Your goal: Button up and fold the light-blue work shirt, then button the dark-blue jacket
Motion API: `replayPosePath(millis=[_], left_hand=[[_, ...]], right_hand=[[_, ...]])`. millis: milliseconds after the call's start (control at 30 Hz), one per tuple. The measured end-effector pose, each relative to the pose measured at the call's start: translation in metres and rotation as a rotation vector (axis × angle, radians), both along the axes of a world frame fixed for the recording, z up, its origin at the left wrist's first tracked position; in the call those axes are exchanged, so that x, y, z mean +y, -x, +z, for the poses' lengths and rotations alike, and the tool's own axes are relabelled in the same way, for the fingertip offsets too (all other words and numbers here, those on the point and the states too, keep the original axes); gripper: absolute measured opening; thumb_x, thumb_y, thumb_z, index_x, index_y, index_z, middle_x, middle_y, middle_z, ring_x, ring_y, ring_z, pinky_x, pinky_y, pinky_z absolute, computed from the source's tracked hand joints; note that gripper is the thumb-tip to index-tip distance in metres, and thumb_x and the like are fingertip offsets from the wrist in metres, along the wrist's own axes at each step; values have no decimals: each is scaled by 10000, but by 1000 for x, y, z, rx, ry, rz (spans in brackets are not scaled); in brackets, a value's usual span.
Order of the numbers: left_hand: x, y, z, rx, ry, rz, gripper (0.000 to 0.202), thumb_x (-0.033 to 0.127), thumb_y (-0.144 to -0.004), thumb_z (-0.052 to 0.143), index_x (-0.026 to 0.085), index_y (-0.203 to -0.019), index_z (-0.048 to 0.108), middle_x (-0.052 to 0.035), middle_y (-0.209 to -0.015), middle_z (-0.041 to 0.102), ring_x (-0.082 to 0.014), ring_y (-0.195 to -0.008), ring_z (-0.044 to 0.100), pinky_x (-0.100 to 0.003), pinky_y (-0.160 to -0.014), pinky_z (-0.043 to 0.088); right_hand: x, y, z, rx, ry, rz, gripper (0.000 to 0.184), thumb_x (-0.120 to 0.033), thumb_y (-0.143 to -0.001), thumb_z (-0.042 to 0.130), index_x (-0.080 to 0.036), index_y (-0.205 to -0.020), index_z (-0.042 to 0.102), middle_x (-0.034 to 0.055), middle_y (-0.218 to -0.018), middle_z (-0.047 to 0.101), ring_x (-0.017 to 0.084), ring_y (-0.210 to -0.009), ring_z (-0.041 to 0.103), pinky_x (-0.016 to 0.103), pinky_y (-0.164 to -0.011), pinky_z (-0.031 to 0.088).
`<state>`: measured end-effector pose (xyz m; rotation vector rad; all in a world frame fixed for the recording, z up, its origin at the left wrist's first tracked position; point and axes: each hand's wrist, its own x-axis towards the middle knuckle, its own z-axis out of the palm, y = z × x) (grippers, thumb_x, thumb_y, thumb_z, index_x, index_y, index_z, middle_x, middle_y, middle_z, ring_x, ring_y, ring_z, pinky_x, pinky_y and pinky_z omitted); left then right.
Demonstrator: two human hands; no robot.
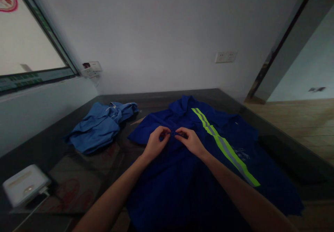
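A dark blue work shirt (167, 176) with a yellow-green and grey reflective stripe (224, 145) lies spread over the dark table, its collar toward the wall. Over its upper middle, my left hand (158, 139) is closed, thumb and fingertips pinching a bit of the shirt's cloth. Just to the right, my right hand (190, 140) pinches the same shirt in the same way. The fingertips of both hands are close together, with a small fold of blue cloth between them. Any button or small part there is too dark to make out.
A lighter blue garment (97, 129) lies crumpled at the left of the table. At the near left corner stands a white box-shaped device (26, 185) with a cable (31, 214). A dark flat object (289, 159) lies right of the shirt. The wall (156, 37) carries sockets (225, 57).
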<state>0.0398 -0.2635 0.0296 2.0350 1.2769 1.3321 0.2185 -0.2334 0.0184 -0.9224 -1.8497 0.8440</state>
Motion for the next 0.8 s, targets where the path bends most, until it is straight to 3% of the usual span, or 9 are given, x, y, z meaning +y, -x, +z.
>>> replayPosePath(millis=[167, 300, 567, 800], left_hand=[[-3, 0, 6, 62, -79, 70, 105, 156, -818, 565, 183, -878, 647, -45, -933, 591, -159, -870, 568, -271, -760, 472], [-2, -1, 5, 59, 14, 21, 80, 206, -825, 579, 182, -889, 620, 0, -785, 624, -138, -747, 575, -252, -711, 455], [0, 2, 3, 82, 127, -14, 167, 336, -840, 564, 179, -784, 578, 16, -724, 593, -132, -691, 547, -234, -650, 420], [-2, 0, 5, 128, 108, -26, 177, 326, -867, 522, 179, -774, 551, 22, -710, 567, -127, -684, 528, -226, -645, 402]], right_hand=[[-3, 1, 1, -59, -52, -15, 137, -268, -801, 614, -180, -897, 659, 31, -822, 680, 172, -745, 600, 291, -711, 452], [-5, 1, 2, -83, -56, -11, 127, -247, -804, 614, -175, -895, 665, 32, -827, 684, 173, -760, 609, 287, -719, 448], [-7, 2, 4, -87, -67, 31, 105, -253, -811, 608, -189, -876, 660, 24, -807, 675, 179, -758, 613, 285, -701, 446], [-6, 3, 4, -44, -32, -7, 104, -275, -784, 629, -187, -828, 661, 25, -779, 671, 170, -721, 603, 281, -676, 453]])
